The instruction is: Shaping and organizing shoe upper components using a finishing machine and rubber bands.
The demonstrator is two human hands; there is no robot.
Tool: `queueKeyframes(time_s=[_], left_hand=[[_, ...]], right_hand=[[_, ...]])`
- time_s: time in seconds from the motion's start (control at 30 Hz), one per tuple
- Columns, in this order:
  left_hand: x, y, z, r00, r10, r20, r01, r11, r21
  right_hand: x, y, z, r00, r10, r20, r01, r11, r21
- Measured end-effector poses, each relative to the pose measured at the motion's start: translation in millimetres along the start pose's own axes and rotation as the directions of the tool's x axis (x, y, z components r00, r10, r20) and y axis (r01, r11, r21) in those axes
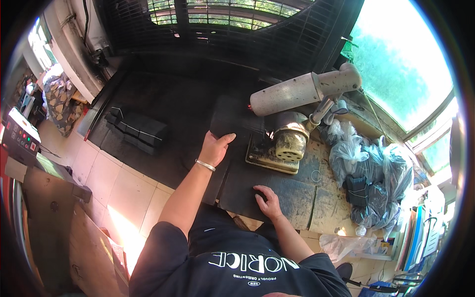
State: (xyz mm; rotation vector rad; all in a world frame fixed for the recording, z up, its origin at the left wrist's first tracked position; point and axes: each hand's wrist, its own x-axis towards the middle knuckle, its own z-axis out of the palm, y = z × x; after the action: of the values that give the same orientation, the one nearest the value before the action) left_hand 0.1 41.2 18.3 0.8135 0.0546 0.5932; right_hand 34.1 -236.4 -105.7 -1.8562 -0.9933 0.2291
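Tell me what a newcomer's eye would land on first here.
The glaring window at upper right draws the eye first. Next comes the pale grey cylinder, right of centre, angled above a grimy yellowish machine. Left of that machine, the left hand grips a black piece.

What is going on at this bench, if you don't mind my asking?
A person stands at a dark-covered bench. Their left hand grips a dark, flat-looking piece just left of a machine with a grey cylinder. The right hand is at the near edge; whether it holds anything is unclear. A strapped dark bundle lies off to the left, and plastic bags sit on the right.
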Motion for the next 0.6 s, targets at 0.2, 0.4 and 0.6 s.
queueKeyframes(time_s=[0.2, 0.4, 0.6], left_hand=[[8.1, 0.2, 0.2, 1.0, -0.019, -0.008, 0.019, 1.0, 0.011], [27.2, -0.4, 0.0, 1.0, 0.026, -0.017, -0.025, 1.0, 0.015], [41.4, -0.2, 4.9, 0.999, 0.046, -0.007, -0.045, 0.998, 0.045]], right_hand=[[0.8, -1.1, -0.9, 1.0, 0.0, -0.001, 0.0, 1.0, 0.011], [1.0, 0.0, -0.4, 1.0, 0.002, -0.004, -0.002, 1.0, 0.012], [0.6, 0.5, -0.5, 1.0, 0.006, -0.009, -0.006, 1.0, 0.011]])
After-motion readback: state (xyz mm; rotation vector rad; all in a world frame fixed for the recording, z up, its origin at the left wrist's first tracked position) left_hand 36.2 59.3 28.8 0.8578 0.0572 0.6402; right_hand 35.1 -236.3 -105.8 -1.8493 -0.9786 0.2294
